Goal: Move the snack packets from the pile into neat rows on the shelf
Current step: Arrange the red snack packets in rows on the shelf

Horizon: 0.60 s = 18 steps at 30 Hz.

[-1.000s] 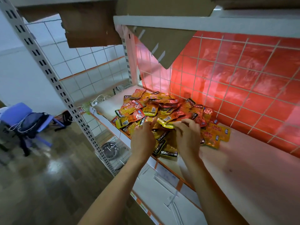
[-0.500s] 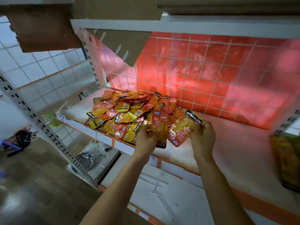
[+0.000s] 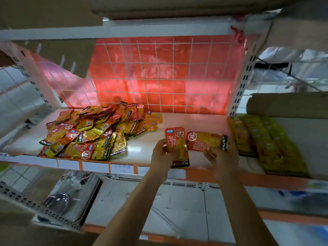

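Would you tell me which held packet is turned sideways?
The packet in the right hand: its black band points right, while the packet in the left hand has its band at the bottom.

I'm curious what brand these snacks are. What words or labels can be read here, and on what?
"KONCHEW": black bands on packets in the pile.
"ONCHEW": bottom band of the upright packet in the left hand; start covered.
"CHEW": end band of the sideways packet in the right hand.
Red-label characters and shelf-edge tags: too blurred to read.
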{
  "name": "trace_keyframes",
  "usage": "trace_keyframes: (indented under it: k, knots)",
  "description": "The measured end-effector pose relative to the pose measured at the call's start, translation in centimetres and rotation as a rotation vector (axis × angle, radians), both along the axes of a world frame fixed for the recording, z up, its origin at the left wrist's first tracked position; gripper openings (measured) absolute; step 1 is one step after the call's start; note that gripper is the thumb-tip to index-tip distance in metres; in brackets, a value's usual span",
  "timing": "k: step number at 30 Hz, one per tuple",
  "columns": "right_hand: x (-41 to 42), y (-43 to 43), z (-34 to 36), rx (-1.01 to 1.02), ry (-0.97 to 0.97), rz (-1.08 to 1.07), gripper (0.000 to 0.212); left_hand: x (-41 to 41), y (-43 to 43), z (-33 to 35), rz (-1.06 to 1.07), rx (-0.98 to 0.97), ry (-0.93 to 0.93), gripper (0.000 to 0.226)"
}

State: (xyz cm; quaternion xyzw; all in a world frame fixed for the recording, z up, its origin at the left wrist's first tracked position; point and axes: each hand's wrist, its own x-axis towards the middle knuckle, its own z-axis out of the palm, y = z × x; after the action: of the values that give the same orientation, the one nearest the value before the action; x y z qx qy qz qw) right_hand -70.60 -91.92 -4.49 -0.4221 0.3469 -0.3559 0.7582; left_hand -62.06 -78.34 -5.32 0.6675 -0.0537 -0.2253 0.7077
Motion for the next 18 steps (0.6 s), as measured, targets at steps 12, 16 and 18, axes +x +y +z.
trace_keyframes:
  k: [12,16,18]
  knots:
    - [-14.4,-10.9,0.8,0.094,-0.126,-0.141,0.021,-11.8,-16.3,0.1,-0.198,0.005,0.094,0.026]
    - [-20.7,-16.8,1.0,0.033,-0.015,-0.230,0.006,-18.2,-22.7,0.5,-0.268,-0.094,0.152,0.030]
    - [-23.8,-19.8,0.8,-0.015,0.042,-0.259,0.014,-20.8,-25.9,0.5,-0.302,-0.098,0.177,0.029]
